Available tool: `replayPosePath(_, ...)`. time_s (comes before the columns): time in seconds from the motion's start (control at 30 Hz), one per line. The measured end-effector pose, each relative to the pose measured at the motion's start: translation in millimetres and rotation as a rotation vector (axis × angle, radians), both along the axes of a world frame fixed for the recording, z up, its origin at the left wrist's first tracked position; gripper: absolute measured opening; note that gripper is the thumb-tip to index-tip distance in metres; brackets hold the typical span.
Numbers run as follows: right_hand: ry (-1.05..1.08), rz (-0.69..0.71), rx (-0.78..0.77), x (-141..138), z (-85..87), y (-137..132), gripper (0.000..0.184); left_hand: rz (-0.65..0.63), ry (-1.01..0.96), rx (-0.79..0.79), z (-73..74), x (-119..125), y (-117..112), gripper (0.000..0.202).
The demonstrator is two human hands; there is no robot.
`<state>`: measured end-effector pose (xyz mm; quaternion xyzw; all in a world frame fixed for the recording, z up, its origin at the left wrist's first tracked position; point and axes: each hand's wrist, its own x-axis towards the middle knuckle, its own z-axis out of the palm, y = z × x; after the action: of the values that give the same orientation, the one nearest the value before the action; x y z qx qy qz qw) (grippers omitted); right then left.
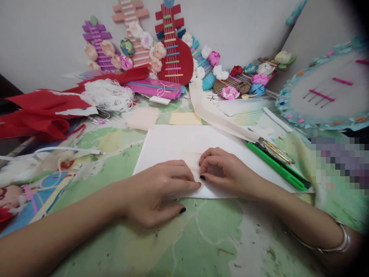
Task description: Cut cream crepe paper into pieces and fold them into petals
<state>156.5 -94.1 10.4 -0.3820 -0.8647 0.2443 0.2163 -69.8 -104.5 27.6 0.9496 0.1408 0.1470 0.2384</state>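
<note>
A small cream piece of thin paper or cloth (188, 155) lies on a white sheet (165, 142) in front of me. My left hand (161, 188) rests over its near left part, fingers stretched out and thumb apart. From the right, my right hand (227, 169) has its fingers bent towards the thumb, pinching at the piece's right edge; the fingertips partly hide it. To the right of that hand, a green utility knife (279, 167) and gold-handled scissors (275, 149) lie on the sheet. A long cream strip (216, 119) runs from the back to the scissors.
Several toy stringed instruments with paper flowers, including a red one (175, 63), lean on the wall. White yarn (108, 96) and red fabric (43, 115) lie left. A round flower-edged piece (325, 88) stands right. A white cable (69, 149) crosses the left side.
</note>
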Motion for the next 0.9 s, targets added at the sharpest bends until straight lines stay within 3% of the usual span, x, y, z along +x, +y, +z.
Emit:
replayPosePath(0.53, -0.011, -0.014, 0.021, -2, 0.1, -1, 0.006, 0.085, 0.343, 0.180, 18.0, 3, -12, 0.043)
replayPosePath(0.9, -0.021, -0.023, -0.010, 0, 1.9, -4, 0.004, 0.109, 0.366, 0.228, 20.0, 4, -18, 0.046)
